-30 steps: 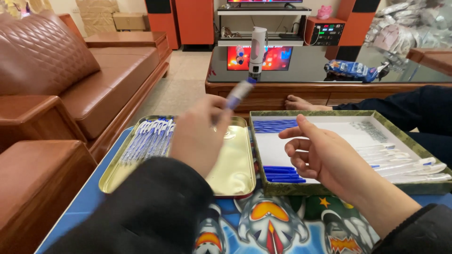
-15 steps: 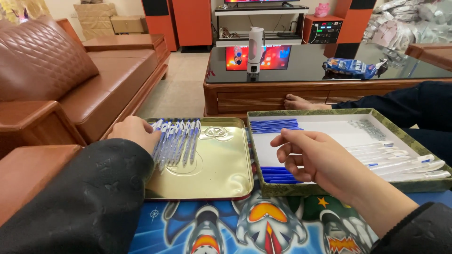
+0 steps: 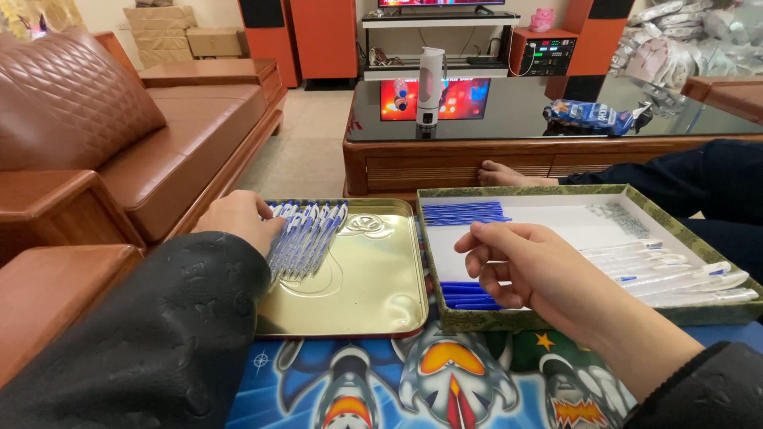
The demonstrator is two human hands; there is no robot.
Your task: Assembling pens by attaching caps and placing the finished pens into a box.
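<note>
My left hand (image 3: 238,219) rests on the left end of a row of several blue-and-clear pens (image 3: 306,234) lying in a shallow gold metal tray (image 3: 373,294); its fingers touch the pens. My right hand (image 3: 524,266) hovers loosely curled and holding nothing over the left part of a green-rimmed cardboard box (image 3: 556,318). That box holds blue refills (image 3: 465,213) at the back left, more blue pieces (image 3: 469,295) at the front left, small springs (image 3: 624,218) at the back right and clear pen barrels (image 3: 675,274) on the right.
Both trays sit on a colourful cartoon-printed surface (image 3: 445,381). A brown leather sofa (image 3: 95,151) stands to the left. Ahead is a dark glass coffee table (image 3: 517,119) with a white bottle (image 3: 430,83) and a blue packet (image 3: 592,115). Another person's bare foot (image 3: 509,175) and dark sleeve (image 3: 699,179) are at right.
My left hand, which held one pen up in the air, came down and left to the pens in the gold tray. My right hand stayed over the box.
</note>
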